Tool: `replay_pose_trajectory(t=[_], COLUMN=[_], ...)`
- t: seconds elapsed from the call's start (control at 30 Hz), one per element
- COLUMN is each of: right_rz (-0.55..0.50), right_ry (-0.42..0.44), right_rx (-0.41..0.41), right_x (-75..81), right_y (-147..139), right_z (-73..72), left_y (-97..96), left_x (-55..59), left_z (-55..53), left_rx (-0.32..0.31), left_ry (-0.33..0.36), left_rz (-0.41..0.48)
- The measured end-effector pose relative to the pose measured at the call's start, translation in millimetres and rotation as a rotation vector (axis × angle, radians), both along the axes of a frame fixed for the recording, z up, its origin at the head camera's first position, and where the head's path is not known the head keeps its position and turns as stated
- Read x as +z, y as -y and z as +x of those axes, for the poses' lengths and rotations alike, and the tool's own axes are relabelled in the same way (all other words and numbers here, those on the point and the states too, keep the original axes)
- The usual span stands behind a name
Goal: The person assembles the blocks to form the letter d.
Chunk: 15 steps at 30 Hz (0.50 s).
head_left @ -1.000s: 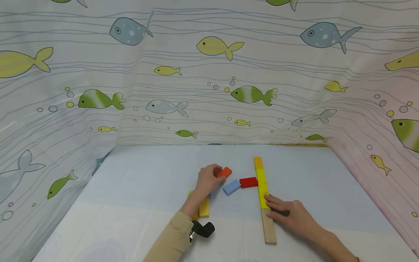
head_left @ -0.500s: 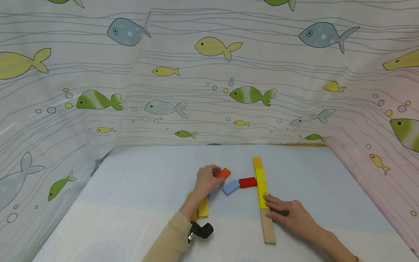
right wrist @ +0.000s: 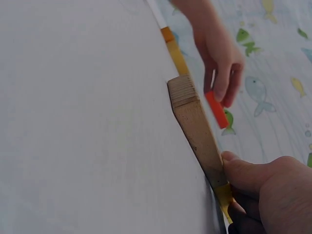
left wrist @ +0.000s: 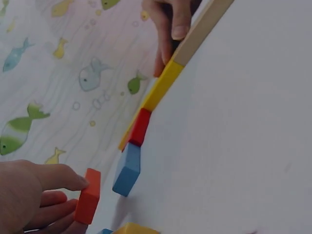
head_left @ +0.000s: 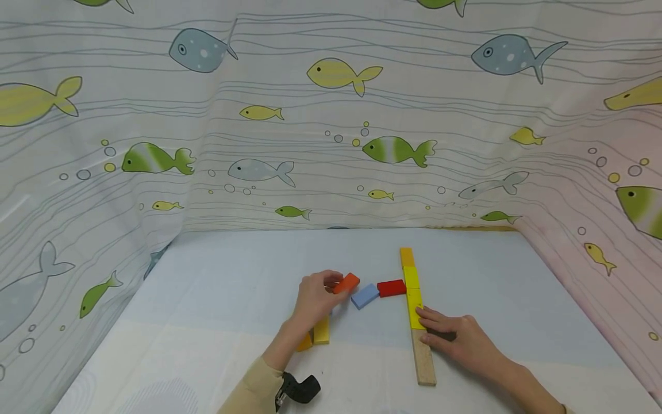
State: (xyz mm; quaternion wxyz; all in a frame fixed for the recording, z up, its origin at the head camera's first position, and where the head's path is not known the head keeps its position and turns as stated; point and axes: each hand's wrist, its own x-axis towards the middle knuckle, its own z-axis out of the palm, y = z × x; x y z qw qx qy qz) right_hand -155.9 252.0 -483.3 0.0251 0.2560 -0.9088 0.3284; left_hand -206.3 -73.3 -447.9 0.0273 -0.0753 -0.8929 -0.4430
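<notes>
My left hand (head_left: 315, 300) pinches an orange-red block (head_left: 347, 283) between thumb and fingers, left of a light blue block (head_left: 365, 296). That blue block lies at an angle, its right end at a red block (head_left: 391, 288). The red one reaches a straight row made of a plain wooden block (head_left: 424, 359), yellow blocks (head_left: 415, 310) and an amber block (head_left: 407, 257) at the far end. From the right, my right hand (head_left: 465, 342) touches this row, thumb at the wooden block and fingertips at the nearest yellow block. Some right fingers are hidden in the right wrist view.
Beside my left forearm lie a yellow block (head_left: 322, 331) and an amber block (head_left: 304, 343), partly covered by the arm. A fish-patterned curtain (head_left: 341, 190) stands behind and on both sides of the pale tabletop (head_left: 507, 287).
In the last half second my left hand has drawn back toward me and slightly left, carrying the orange-red block. The right hand and the row have stayed in place.
</notes>
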Motion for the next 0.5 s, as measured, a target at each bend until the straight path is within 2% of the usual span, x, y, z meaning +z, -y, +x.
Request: replay_pose_trajectory(t=[0.2,0.5], right_rz=[-0.002,0.006], right_ry=[0.000,0.010], right_rx=[-0.001,-0.005], right_x=[0.3,-0.6], right_y=[-1.2,-1.0], right_z=[-1.8,-1.3], left_y=[2.1,-1.8], left_x=[4.3,2.4], left_z=[21.6,41.1], left_rx=[-0.058,-0.089], left_ry=[-0.027,-0.027], left_rz=[-0.033,-0.075])
